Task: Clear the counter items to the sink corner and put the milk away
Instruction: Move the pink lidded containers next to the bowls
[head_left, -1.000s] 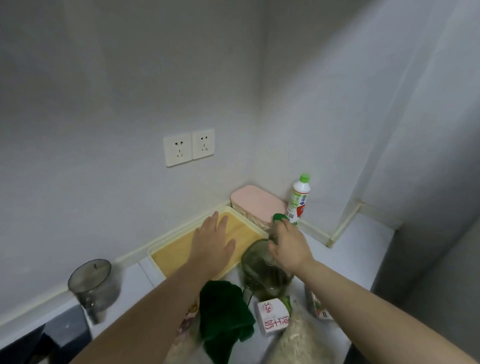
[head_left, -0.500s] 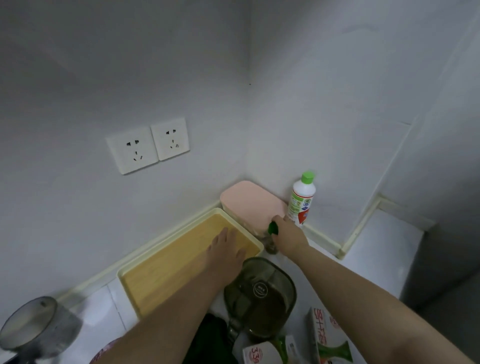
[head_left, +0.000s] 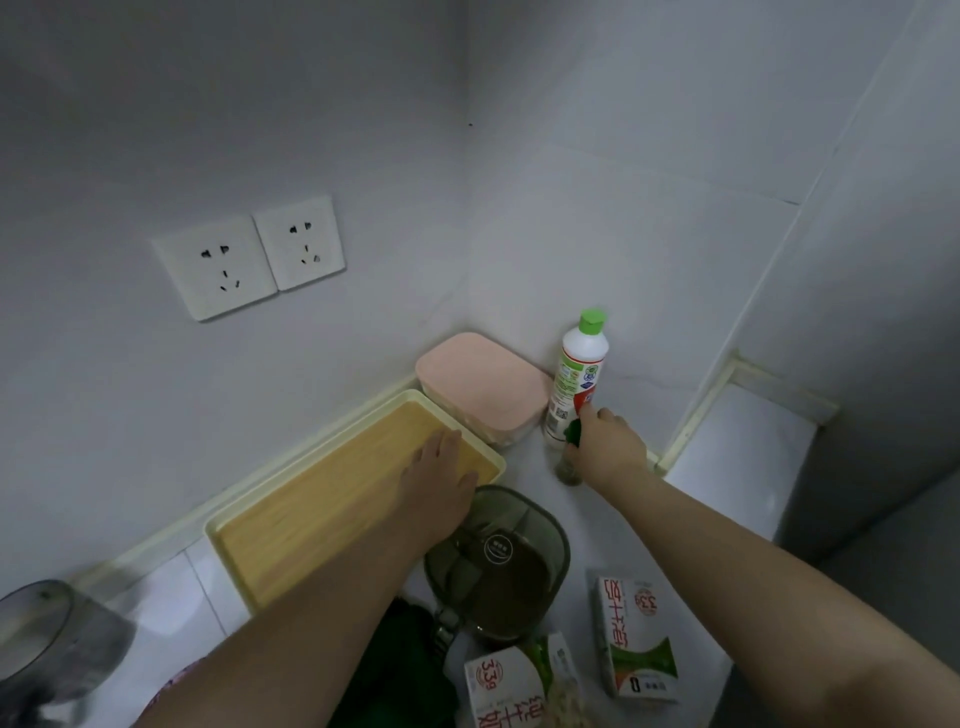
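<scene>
My right hand (head_left: 605, 449) is closed round a small jar with a dark green cap (head_left: 570, 457), its base on the counter next to the white bottle with a light green cap (head_left: 576, 379) in the corner. My left hand (head_left: 439, 486) lies flat, fingers spread, on the near right corner of the yellow tray (head_left: 322, 514). Two white and green milk cartons stand near me: one (head_left: 636, 639) at the right, one (head_left: 511, 686) at the bottom edge. A smoky lidded jug (head_left: 498, 566) sits between my arms.
A pink-lidded box (head_left: 483, 384) sits in the wall corner behind the tray. A dark green cloth (head_left: 400, 670) lies under my left forearm. A grey cup (head_left: 49, 639) stands at the far left. Two wall sockets (head_left: 249, 257) are above the tray. A lower white ledge (head_left: 737, 457) lies right.
My right hand has carried the green-capped jar from above the jug to the counter beside the white bottle. The left hand stayed on the tray. My view has come closer and tilted.
</scene>
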